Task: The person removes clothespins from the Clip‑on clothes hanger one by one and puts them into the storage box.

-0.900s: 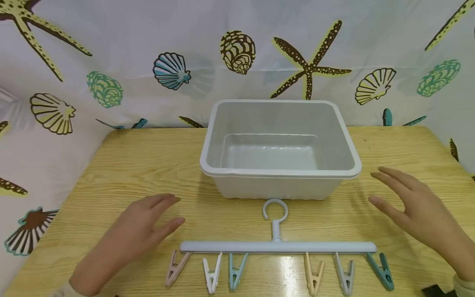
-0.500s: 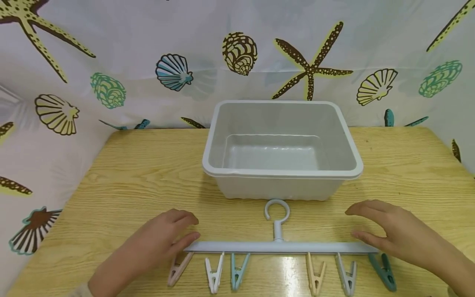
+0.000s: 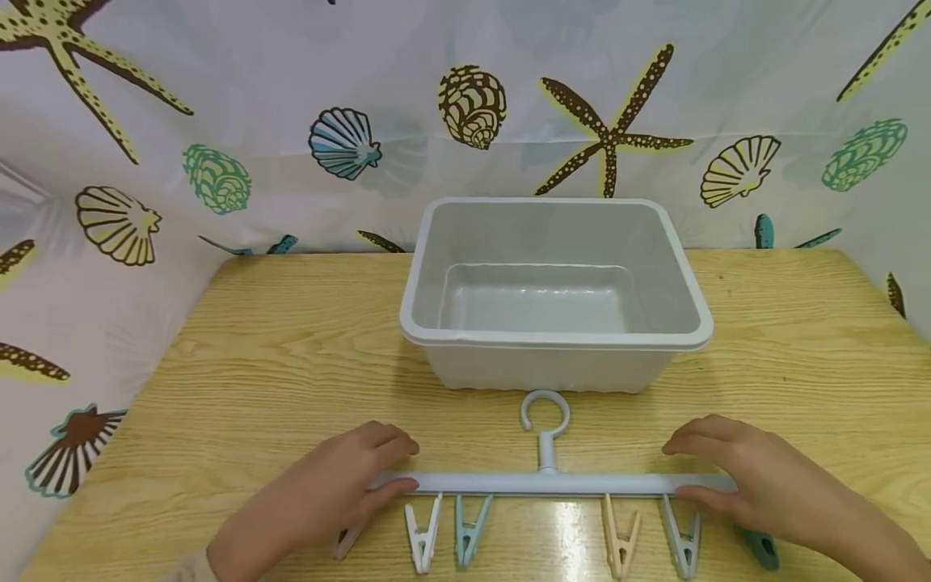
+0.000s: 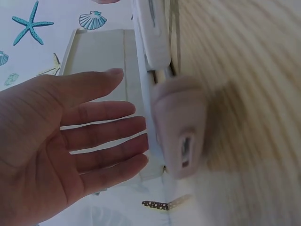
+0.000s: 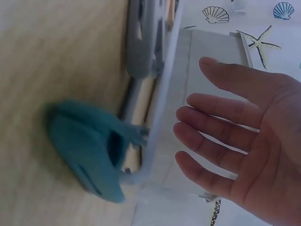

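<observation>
Left hand to hanger: we find the left hand (image 3: 327, 489) over the left end of the hanger bar (image 3: 545, 483), hiding its tip in the head view.
Right hand to hanger: we see the right hand (image 3: 771, 477) over the opposite end, about as near as its partner; we can name no clear leader.
Bar's long axis: we read it as running crosswise, from one hand to the other, flat on the table (image 3: 276, 339).
Left fingers and thumb: in the wrist view we see them loosely stretched and well apart, palm turned inward, with nothing held.
Right fingers and thumb: we see the same pose mirrored, the thumb spread from slightly bent fingers, clasping nothing.
Contact: from above, the thumbs overlap the bar and the fingers lie beyond it; whether skin meets plastic, we cannot tell.
Hook: from the bar's middle we follow the hook (image 3: 547, 453) pointing away from the person.
Clips: on the near side we count six: the pinkish clip (image 4: 181, 132) and the teal clip (image 5: 89, 146) outermost, partly under the hands, with the white clip (image 3: 422, 546), light-blue clip (image 3: 466, 540), peach clip (image 3: 621, 550) and grey clip (image 3: 684, 554) between.
Basin: beyond the hook we see the pale basin (image 3: 553, 368), upright.
</observation>
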`<action>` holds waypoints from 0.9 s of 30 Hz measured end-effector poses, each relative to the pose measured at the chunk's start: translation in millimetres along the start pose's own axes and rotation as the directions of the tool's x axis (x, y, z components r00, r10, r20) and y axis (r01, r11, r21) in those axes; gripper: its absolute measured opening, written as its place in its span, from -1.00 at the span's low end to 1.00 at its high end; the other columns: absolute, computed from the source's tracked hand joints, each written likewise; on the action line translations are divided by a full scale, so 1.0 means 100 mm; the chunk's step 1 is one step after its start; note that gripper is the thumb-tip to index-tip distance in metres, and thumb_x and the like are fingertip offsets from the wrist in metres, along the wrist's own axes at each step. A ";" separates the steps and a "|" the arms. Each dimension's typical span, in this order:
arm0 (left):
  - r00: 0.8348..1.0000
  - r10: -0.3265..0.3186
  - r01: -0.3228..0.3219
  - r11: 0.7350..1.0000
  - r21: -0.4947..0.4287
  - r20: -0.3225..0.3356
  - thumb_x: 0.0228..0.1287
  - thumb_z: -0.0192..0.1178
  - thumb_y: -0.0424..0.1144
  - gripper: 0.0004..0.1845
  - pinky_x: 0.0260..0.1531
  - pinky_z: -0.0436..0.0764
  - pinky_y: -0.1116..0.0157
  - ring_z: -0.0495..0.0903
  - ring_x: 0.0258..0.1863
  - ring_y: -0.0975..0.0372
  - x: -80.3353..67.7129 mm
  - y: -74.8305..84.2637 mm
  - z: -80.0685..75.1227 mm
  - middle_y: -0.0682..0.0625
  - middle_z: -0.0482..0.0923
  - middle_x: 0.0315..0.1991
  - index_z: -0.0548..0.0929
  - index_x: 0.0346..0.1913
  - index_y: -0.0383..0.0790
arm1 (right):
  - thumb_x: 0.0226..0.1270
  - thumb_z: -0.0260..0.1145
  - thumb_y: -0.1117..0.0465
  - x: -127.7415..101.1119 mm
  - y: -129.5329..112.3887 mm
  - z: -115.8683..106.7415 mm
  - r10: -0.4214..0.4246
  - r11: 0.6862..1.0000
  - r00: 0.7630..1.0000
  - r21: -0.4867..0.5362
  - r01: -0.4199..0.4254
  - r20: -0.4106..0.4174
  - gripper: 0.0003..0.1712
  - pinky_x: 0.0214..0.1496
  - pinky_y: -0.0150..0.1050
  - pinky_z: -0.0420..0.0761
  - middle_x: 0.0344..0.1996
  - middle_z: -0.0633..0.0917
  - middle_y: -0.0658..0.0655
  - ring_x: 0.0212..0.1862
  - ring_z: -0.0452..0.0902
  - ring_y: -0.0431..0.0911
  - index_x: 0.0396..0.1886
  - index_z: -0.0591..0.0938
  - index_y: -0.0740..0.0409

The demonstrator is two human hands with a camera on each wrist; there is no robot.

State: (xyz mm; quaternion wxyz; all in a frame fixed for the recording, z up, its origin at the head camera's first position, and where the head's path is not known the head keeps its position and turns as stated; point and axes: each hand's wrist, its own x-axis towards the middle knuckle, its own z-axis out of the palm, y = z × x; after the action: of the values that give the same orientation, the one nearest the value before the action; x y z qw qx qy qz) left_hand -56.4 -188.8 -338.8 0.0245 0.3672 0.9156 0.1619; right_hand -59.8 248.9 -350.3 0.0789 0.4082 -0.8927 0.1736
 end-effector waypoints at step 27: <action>0.993 0.016 -0.016 1.000 0.002 0.117 0.29 0.26 -0.26 -0.82 -0.35 0.58 0.37 0.57 -0.29 0.31 0.10 0.06 0.13 0.04 0.59 -0.24 0.65 -0.11 -0.26 | 0.00 0.53 0.27 0.03 -0.06 0.16 0.062 0.996 0.987 0.051 -0.070 0.151 -0.70 -0.29 -0.29 0.63 -0.24 0.67 -0.09 -0.26 0.61 -0.22 -0.21 0.70 0.09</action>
State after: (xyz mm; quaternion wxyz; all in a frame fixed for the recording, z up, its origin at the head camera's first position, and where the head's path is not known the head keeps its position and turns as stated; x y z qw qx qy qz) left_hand -57.2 -174.4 -349.0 0.0763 0.3835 0.9098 0.1389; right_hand -57.1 236.9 -362.8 -0.0053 0.3924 -0.9039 0.1701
